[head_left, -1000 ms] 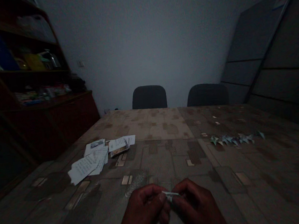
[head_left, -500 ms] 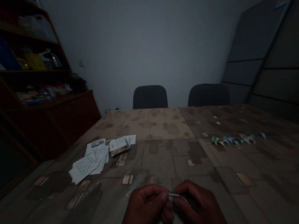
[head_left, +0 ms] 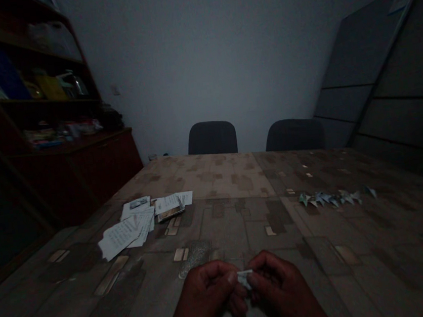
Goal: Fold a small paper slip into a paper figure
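Note:
My left hand (head_left: 211, 295) and my right hand (head_left: 280, 288) meet low over the near edge of the table (head_left: 226, 218). Both pinch a small folded piece of pale paper (head_left: 245, 278) between thumbs and fingertips. The fingers of both hands are curled closed around it. A row of several small folded paper shapes (head_left: 330, 198) lies on the table to the right, well beyond my hands. A loose pile of written paper sheets (head_left: 133, 226) lies to the left, with a flat dark card or phone (head_left: 170, 213) on its far side.
Two dark chairs (head_left: 211, 137) (head_left: 293, 135) stand at the table's far side. A wooden shelf unit and cabinet (head_left: 45, 147) with assorted items fills the left wall. Large panels (head_left: 389, 82) lean against the right wall. The room is dim.
The pinched paper has been turned and drawn in between my fingertips; it now shows as a smaller bunched piece. Both hands stay in the same place.

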### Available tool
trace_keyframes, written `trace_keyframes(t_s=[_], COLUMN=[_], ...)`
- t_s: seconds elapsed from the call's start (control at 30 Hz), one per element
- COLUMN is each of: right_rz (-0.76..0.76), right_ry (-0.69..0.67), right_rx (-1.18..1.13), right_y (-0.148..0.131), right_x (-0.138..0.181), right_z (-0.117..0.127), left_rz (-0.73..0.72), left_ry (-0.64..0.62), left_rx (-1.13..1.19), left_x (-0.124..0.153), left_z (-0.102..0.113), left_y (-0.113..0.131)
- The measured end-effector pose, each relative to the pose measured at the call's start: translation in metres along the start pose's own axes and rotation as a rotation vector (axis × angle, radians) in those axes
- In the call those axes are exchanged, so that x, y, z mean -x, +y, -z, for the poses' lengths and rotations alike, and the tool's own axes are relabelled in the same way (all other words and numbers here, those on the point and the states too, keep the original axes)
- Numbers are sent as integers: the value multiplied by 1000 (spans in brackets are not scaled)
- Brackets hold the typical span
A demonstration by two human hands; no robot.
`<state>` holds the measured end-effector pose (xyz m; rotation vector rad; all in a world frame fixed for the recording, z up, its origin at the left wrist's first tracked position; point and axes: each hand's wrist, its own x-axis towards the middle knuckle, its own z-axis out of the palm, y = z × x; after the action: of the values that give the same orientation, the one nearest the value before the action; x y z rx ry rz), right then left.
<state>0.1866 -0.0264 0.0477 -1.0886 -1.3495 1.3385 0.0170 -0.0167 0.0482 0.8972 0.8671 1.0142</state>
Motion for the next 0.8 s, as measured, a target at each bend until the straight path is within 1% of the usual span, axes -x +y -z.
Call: trace_keyframes(t_s=[0.13,0.3,0.5,0.63,0.8], right_rz=[22,85,45,61,20], right_ry=[30,17,23,7,2], right_rx=[60,171,107,130,80], right_y=[0,-3,-4,-6,-7], right_x=[1,3,2,1,2], right_z=[0,0,-2,-1,-3], left_rz=[1,27,15,-31,-84], left_ry=[23,88,119,138,150], left_rx=[-29,-141,-170,-200,-276], left_x=[-1,1,2,3,6], left_z=[-1,-6,-9,-10,-13], left_y=[1,8,14,10,6])
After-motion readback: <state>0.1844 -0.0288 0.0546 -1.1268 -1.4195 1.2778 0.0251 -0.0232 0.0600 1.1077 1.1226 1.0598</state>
